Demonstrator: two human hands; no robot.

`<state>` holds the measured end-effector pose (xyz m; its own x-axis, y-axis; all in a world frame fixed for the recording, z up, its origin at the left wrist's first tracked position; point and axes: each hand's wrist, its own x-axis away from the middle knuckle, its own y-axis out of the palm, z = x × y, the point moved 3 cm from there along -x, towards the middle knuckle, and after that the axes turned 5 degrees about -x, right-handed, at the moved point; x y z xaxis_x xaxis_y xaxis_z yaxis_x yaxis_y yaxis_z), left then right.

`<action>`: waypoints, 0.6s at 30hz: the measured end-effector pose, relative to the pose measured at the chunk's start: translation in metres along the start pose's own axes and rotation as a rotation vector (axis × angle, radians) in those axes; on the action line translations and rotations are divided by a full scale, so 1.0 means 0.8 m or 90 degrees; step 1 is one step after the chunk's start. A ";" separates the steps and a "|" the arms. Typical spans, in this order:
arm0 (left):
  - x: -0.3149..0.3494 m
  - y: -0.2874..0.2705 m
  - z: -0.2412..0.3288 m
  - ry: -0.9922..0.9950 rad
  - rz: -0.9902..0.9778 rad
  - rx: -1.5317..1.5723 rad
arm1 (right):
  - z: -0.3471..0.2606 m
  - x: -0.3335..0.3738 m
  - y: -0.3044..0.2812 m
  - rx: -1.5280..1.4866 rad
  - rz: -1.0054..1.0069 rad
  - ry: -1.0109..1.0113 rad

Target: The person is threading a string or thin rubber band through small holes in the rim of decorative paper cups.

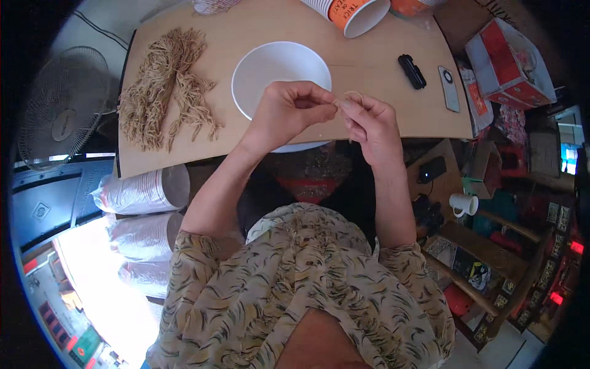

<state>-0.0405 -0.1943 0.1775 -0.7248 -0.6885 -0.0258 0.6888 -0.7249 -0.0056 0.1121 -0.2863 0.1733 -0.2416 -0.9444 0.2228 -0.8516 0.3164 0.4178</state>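
Note:
My left hand [289, 111] and my right hand [375, 126] meet fingertip to fingertip above the near side of a white bowl [244, 92]. Both are closed in a pinch on a thin tan cord [353, 93], which makes a small loop over the right fingers. Most of the cord is hidden by the fingers. The bowl's visible inside is plain white. On the table's left lies a heap of tan knotted cords [161, 86], with a smaller bunch [192, 101] spread beside it.
Orange and white paper cups [362, 15] lie at the table's far edge. A black case [412, 72] and a phone [449, 89] rest at the right. Bagged cup stacks [144, 190] and a fan [64, 111] stand left. A white mug [464, 204] sits lower right.

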 end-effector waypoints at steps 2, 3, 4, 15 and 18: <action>-0.001 -0.001 0.002 -0.031 -0.008 0.013 | -0.001 0.000 -0.004 -0.006 0.012 0.002; -0.002 -0.003 0.002 -0.041 -0.006 0.030 | -0.002 -0.001 -0.008 -0.005 -0.003 0.000; -0.003 -0.004 0.002 -0.051 -0.003 0.047 | -0.003 -0.001 -0.011 -0.004 -0.019 -0.002; -0.008 0.005 0.006 -0.106 0.024 0.052 | -0.030 -0.027 -0.022 0.215 -0.153 -0.079; -0.006 0.009 0.002 -0.132 0.055 0.027 | -0.033 -0.034 -0.023 0.230 -0.181 -0.065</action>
<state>-0.0318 -0.1964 0.1795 -0.6543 -0.7342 0.1811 0.7499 -0.6608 0.0304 0.1468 -0.2644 0.1826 -0.0049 -0.9988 0.0481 -0.9936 0.0103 0.1124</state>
